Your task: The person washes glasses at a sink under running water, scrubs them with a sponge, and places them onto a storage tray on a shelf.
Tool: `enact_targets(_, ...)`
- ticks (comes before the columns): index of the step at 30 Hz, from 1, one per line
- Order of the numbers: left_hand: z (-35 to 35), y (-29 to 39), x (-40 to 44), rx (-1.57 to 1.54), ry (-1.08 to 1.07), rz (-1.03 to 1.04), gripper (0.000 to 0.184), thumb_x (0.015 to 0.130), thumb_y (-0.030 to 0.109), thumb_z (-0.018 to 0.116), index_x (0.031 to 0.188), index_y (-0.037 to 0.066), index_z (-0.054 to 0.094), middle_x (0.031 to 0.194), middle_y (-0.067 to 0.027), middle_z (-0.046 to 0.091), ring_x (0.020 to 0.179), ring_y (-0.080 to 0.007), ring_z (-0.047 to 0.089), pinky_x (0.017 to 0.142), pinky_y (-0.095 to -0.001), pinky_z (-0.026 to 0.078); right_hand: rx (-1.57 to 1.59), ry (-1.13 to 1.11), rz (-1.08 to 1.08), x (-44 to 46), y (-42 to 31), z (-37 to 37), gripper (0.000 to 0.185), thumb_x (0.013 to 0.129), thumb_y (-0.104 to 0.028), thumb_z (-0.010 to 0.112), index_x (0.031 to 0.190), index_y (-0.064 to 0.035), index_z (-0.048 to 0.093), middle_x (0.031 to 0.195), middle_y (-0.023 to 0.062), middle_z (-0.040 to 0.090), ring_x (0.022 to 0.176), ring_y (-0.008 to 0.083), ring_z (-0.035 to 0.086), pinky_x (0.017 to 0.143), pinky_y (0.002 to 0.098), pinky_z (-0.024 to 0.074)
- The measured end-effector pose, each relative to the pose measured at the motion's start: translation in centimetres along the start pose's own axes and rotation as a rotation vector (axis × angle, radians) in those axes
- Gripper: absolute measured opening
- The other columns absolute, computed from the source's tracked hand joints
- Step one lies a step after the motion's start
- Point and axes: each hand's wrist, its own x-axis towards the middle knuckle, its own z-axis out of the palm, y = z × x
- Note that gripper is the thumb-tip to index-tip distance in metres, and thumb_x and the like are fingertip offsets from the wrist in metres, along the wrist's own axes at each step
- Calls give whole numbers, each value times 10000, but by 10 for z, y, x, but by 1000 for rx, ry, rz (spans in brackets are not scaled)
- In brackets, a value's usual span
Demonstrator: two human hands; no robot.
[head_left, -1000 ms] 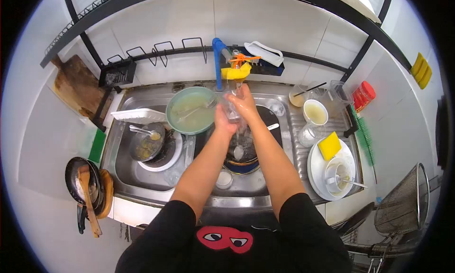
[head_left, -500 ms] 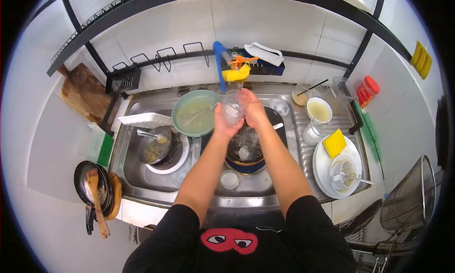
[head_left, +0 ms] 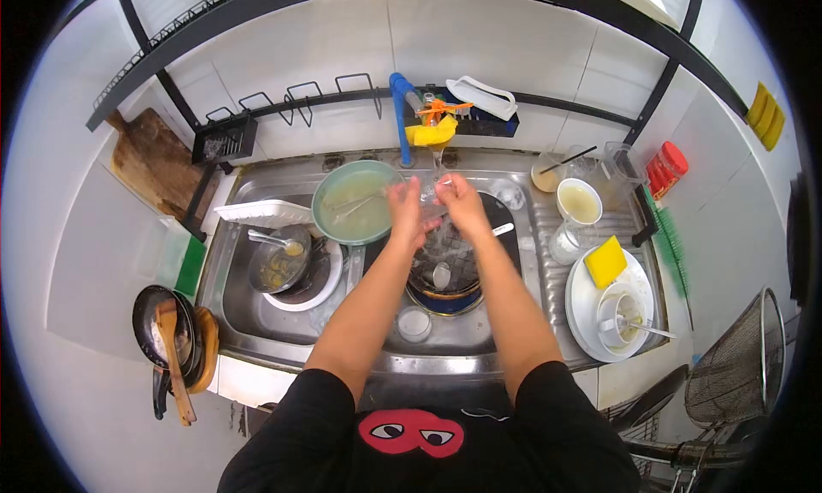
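A clear glass (head_left: pixel 433 209) is held between my two hands under the running tap (head_left: pixel 432 133), which has a yellow wrap and an orange tie. My left hand (head_left: pixel 406 212) closes round the glass's left side. On its right side, my right hand (head_left: pixel 461 206) grips near the rim with bent fingers. Water runs down at the glass, and its outline is partly hidden by my fingers. Below lies a dark pan with a grid pattern (head_left: pixel 454 266) in the right basin, with a spoon (head_left: pixel 441 276) in it. Left of my hands, a green bowl (head_left: pixel 324 222) holds cloudy water and cutlery.
A pot (head_left: pixel 259 275) with a ladle stands in the left basin. On the right drainboard are white plates (head_left: pixel 582 309), a yellow sponge (head_left: pixel 605 262), a bowl of cloudy liquid (head_left: pixel 579 200) and several glasses. Frying pans (head_left: pixel 151 322) hang at left; a mesh strainer (head_left: pixel 728 365) at right.
The glass has turned from mouth-up view to tilted between my hands. My right hand has moved slightly down and right, its fingers now bent at the rim.
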Motion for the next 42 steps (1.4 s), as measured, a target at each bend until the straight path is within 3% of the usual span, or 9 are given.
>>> enact_targets(5, -33, -43, 13, -185, -389, -199, 494, 800, 528, 564, 1135, 183, 451, 1145, -58, 515, 1054, -287, 485, 788, -539, 405, -885, -157, -183, 5, -44, -3, 178, 762, -145, 641, 875, -29, 565, 737, 72, 609, 662, 160, 581, 617, 315, 461)
enact_targets(8, -31, -30, 9, -415, -422, -282, 477, 797, 606, 474, 1071, 218, 516, 1151, -47, 534, 1063, -267, 489, 857, -514, 361, -740, -364, -424, -18, -64, -4, 192, 719, -139, 661, 855, -24, 590, 740, 121, 625, 665, 205, 608, 618, 324, 468)
enact_targets(12, -27, -23, 13, -399, -453, -264, 524, 823, 566, 456, 1153, 162, 494, 1200, -79, 522, 1090, -260, 490, 902, -506, 371, -611, -366, -194, -12, -62, -20, 142, 703, -134, 662, 794, -39, 608, 670, 120, 618, 632, 281, 611, 602, 360, 481)
enact_targets(15, -10, -46, 17, -551, -442, -76, 467, 819, 549, 482, 1053, 147, 525, 1133, -67, 546, 1079, -262, 494, 914, -482, 382, -928, 92, -502, -12, -40, 16, 164, 702, -161, 670, 812, -55, 610, 732, 115, 633, 721, 296, 624, 718, 388, 480)
enact_targets(20, -50, -23, 33, -492, -735, -381, 511, 830, 555, 453, 1127, 141, 496, 1092, -100, 560, 1004, -264, 537, 780, -444, 476, -1059, -237, -956, -21, -34, -25, 234, 700, -223, 692, 876, -100, 599, 829, 94, 622, 833, 268, 607, 877, 422, 422)
enact_targets(28, -3, -10, -12, 285, -251, 487, 475, 755, 289, 690, 1136, 102, 477, 1135, -111, 501, 1019, -280, 509, 819, -480, 448, 496, 173, 57, 3, 12, -11, 335, 922, -354, 455, 776, -62, 532, 689, 22, 516, 599, 134, 491, 570, 284, 403)
enact_targets(32, -12, -3, 0, 909, -193, 1014, 527, 749, 275, 697, 1181, 103, 448, 1145, -109, 475, 1018, -284, 506, 803, -490, 458, 308, 320, 339, 11, 8, 0, 347, 923, -380, 435, 810, -69, 537, 712, 22, 515, 645, 147, 500, 602, 288, 413)
enact_targets(35, -11, 2, -8, 163, -227, 147, 578, 765, 378, 659, 1212, 90, 430, 1192, -120, 466, 1055, -314, 494, 813, -524, 445, 163, 301, 119, 16, 13, 5, 328, 913, -401, 449, 900, -85, 534, 780, 32, 514, 737, 152, 514, 690, 281, 431)
enact_targets(42, -38, -11, 19, -396, -576, -324, 607, 841, 528, 458, 1272, 104, 403, 1286, -133, 435, 1152, -325, 447, 865, -532, 415, 567, -162, 104, 10, 0, -10, 456, 818, -17, 527, 1252, -32, 387, 1225, 129, 484, 1096, 240, 476, 923, 351, 388)
